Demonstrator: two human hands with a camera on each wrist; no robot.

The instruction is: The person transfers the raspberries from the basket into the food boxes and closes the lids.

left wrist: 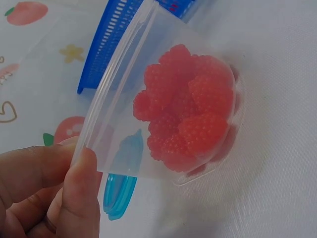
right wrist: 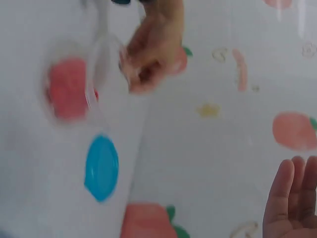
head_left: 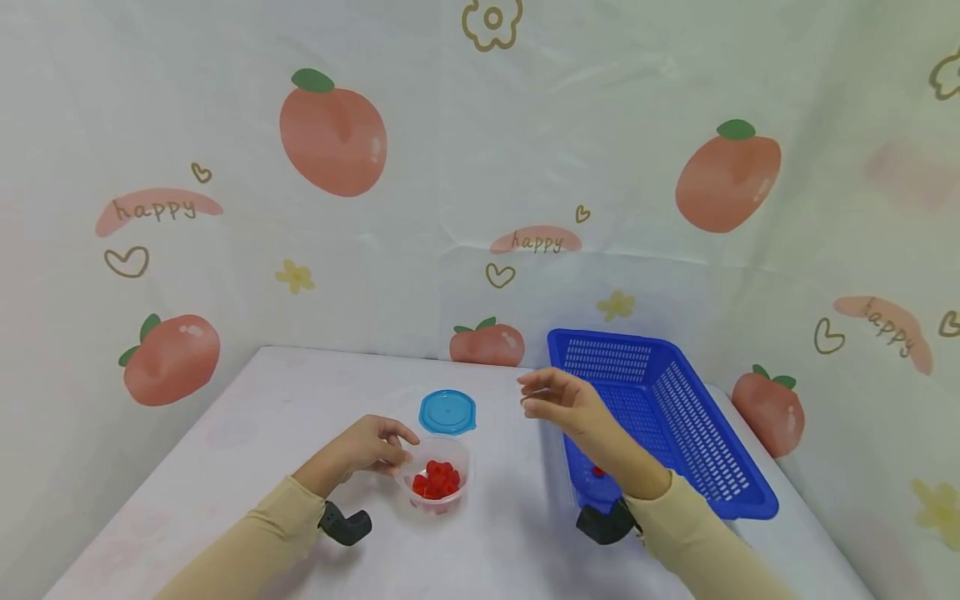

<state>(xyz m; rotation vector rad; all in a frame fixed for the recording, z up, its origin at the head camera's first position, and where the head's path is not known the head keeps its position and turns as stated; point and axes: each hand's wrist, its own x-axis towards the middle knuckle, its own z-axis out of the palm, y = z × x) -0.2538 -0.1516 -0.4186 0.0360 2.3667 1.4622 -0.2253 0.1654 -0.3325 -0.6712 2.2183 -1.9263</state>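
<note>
In the head view my left hand (head_left: 369, 447) pinches the rim of a clear plastic tub (head_left: 467, 454) between thumb and fingers. Several red raspberries (head_left: 437, 481) lie heaped at the bottom of the tub, which stands on the table; the left wrist view shows the raspberries (left wrist: 190, 106) close up through its wall. My right hand (head_left: 564, 403) is raised above the table, beside the near-left part of the blue basket. Its fingers (right wrist: 280, 193) look loosely extended in the right wrist view, with nothing between them. A blue lid (head_left: 447, 412) lies flat just behind the tub.
The blue plastic basket (head_left: 731, 433) stands at the right of the table (head_left: 300, 383), partly hidden by my right forearm. A small red thing (head_left: 598, 471) shows inside it, near that forearm. A printed white cloth wall (head_left: 420, 208) rises behind the table.
</note>
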